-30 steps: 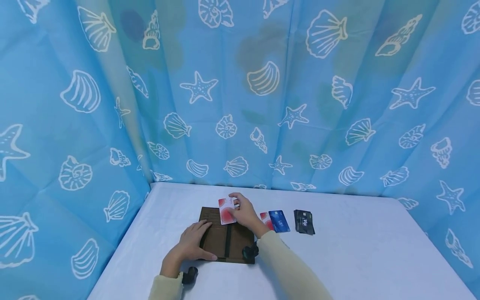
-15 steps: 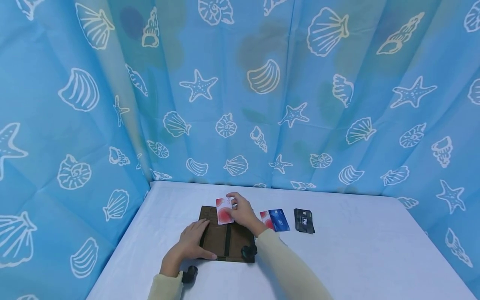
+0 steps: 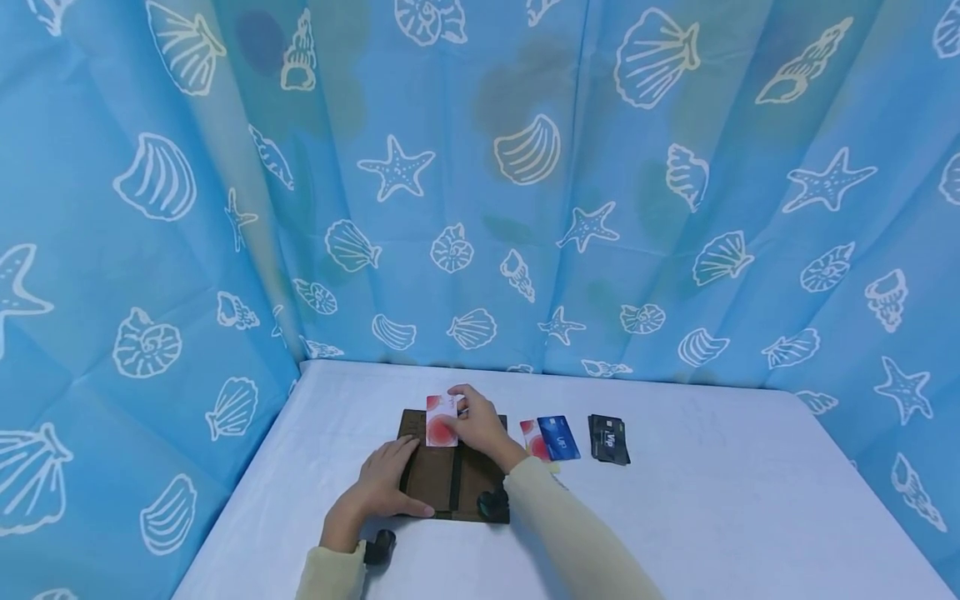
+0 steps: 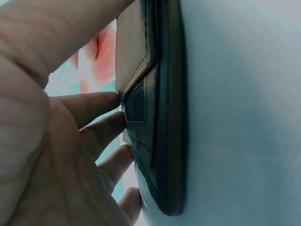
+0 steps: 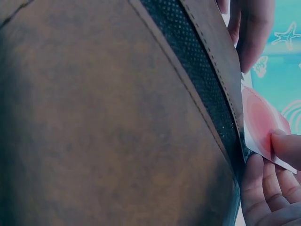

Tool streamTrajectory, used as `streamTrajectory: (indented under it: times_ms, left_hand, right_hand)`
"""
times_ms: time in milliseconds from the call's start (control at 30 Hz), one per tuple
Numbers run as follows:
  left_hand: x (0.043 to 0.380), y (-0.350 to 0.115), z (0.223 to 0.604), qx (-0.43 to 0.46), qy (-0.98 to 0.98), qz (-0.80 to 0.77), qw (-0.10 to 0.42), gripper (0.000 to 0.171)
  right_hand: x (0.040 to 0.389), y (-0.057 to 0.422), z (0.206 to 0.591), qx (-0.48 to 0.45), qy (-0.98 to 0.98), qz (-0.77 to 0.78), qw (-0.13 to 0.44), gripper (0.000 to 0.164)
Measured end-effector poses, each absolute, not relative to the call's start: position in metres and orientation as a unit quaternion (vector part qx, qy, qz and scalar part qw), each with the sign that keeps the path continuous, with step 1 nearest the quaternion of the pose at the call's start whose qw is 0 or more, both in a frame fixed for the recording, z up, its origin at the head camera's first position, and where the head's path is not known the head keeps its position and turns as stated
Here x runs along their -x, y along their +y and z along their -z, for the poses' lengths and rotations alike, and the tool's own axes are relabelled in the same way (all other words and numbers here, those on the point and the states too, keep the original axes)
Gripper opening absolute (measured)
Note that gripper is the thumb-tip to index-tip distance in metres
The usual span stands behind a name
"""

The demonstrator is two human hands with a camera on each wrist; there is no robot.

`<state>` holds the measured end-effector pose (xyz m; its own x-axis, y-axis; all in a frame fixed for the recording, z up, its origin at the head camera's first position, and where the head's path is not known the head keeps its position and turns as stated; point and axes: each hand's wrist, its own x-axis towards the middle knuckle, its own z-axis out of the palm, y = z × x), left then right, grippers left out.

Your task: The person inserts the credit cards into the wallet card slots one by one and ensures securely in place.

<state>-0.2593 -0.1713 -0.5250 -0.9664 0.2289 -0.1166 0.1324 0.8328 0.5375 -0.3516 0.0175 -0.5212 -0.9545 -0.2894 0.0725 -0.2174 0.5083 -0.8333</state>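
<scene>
A brown wallet [image 3: 431,477] lies unfolded on the white table, with a dark strip running down its middle. My left hand [image 3: 384,482] rests at its left side, fingers extended onto the wallet and thumb along the near edge. In the left wrist view, several fingertips touch the wallet [image 4: 136,33] at its edge. My right hand [image 3: 482,427] pinches a red-and-white card [image 3: 440,423] over the wallet's far left part, near its card slots. The right wrist view has the thumb on the card's [image 5: 258,113] face and fingers behind it; its lower edge is right at the wallet.
To the right of the wallet, a blue VIP card [image 3: 558,438] overlaps another red-and-white card [image 3: 532,437]. Farther right is a small stack of black VIP cards [image 3: 611,439]. A blue seashell-patterned curtain [image 3: 480,208] stands behind the table [image 3: 720,500].
My right hand has shifted left with the red-and-white card, which now sits farther over the wallet's left half. My left hand has stayed in place on the wallet.
</scene>
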Motion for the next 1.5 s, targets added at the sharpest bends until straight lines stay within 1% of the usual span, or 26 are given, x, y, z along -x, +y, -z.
streamTrajectory:
  times_ms: [267, 567, 767, 1200, 1500]
  left_hand:
    - [0.257, -0.171, 0.526, -0.094, 0.952, -0.273, 0.105, 0.110]
    - [0.258, -0.172, 0.522, -0.106, 0.953, -0.271, 0.081, 0.108]
    - [0.259, -0.171, 0.519, -0.100, 0.954, -0.273, 0.074, 0.108]
    - [0.256, -0.170, 0.522, -0.095, 0.956, -0.266, 0.078, 0.108]
    - [0.257, -0.168, 0.522, -0.093, 0.954, -0.270, 0.089, 0.110]
  right_hand:
    - [0.349, 0.015, 0.527, 0.140, 0.869, 0.472, 0.041, 0.047]
    - [0.354, 0.013, 0.527, 0.157, 0.868, 0.471, 0.027, 0.046]
    - [0.356, 0.011, 0.525, 0.146, 0.874, 0.463, 0.022, 0.047]
    - [0.354, 0.009, 0.531, 0.126, 0.873, 0.471, 0.031, 0.048]
    - [0.350, 0.009, 0.532, 0.121, 0.879, 0.461, 0.036, 0.046]
